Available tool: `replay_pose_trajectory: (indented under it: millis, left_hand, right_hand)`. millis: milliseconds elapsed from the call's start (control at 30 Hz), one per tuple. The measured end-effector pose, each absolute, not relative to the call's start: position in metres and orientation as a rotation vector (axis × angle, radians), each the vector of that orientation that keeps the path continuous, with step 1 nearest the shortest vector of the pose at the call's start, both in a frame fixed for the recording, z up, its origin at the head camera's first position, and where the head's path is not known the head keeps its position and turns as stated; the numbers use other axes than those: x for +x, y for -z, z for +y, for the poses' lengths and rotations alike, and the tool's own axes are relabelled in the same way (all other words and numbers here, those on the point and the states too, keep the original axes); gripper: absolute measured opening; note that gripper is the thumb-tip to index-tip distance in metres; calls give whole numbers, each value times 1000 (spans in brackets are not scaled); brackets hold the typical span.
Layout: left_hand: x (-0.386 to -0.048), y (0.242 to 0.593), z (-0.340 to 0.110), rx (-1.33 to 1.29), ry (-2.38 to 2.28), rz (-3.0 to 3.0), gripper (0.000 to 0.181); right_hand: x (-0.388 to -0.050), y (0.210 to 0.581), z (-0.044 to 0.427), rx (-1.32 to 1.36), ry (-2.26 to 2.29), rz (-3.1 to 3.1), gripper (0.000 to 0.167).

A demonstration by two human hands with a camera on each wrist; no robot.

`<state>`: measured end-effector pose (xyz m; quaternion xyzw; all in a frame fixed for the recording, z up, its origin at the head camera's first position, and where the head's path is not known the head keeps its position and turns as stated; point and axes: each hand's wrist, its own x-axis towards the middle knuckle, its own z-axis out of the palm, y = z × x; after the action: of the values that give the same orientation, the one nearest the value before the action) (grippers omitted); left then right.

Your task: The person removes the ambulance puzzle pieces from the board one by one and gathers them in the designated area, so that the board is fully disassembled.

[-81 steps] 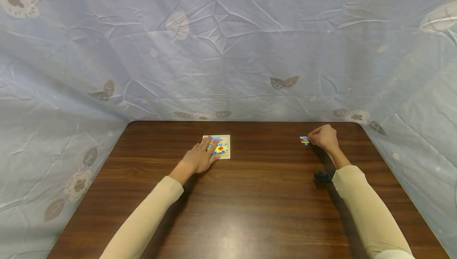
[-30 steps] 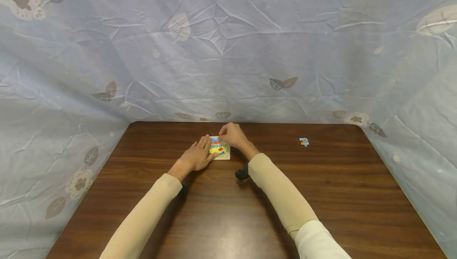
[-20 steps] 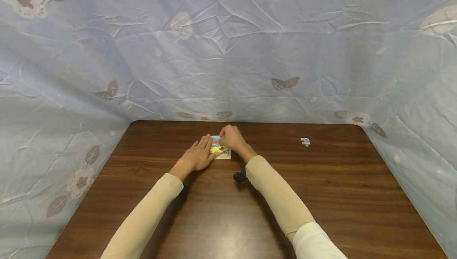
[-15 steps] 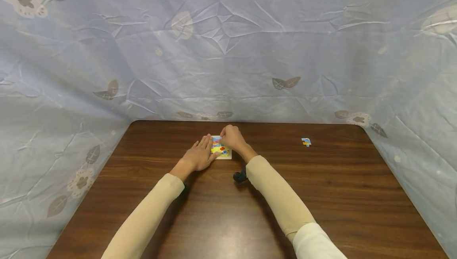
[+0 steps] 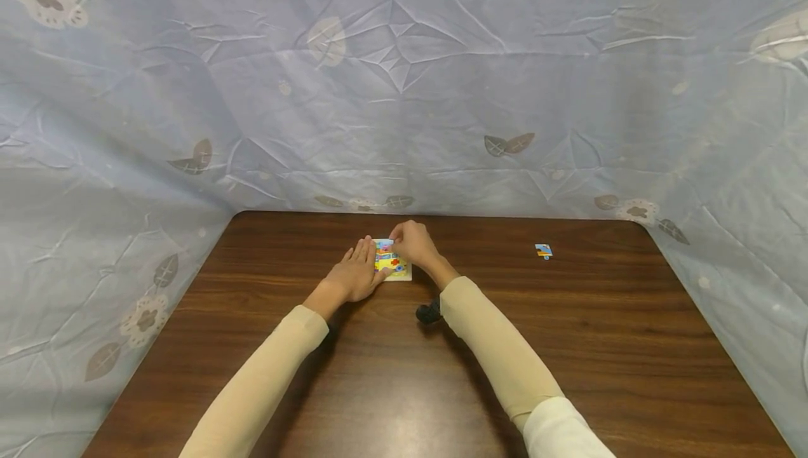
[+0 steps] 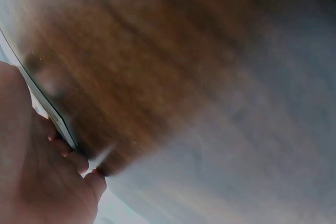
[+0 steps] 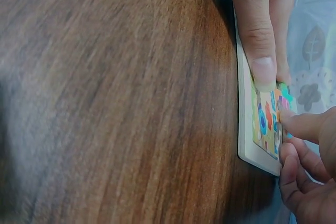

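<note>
A small square jigsaw puzzle in a pale frame (image 5: 407,277) lies near the table's back edge; it pictures a yellow vehicle with a red cross. My left hand (image 5: 353,278) rests on its left side with fingers straight, thumb along the lower part. In the right wrist view, the left thumb (image 7: 261,56) presses on the picture. At the upper right corner, my right hand (image 5: 413,243) pinches a puzzle piece, mostly hidden by the fingers. The right thumb (image 7: 302,124) touches the picture there. A loose blue and orange puzzle piece (image 5: 543,251) lies apart to the right.
The brown wooden table (image 5: 568,346) has a grey-blue patterned curtain (image 5: 442,93) behind it and at both sides. A dark device (image 5: 429,313) sits at the right wrist, just above the tabletop.
My right hand has come left from beside the loose piece to the puzzle's upper right corner, where it makes small shifts. My left hand has stayed on the puzzle.
</note>
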<state>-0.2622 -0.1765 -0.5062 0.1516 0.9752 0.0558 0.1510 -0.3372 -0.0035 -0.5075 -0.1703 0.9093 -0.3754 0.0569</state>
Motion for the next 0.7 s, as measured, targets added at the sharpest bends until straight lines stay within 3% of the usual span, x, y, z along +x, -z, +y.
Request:
replay_pose_trajectory:
  millis: [700]
  left_hand:
    - [-266, 504, -173, 416, -133, 2808, 86]
  right_hand:
    - [-342, 506, 5, -562, 1243, 2670, 8]
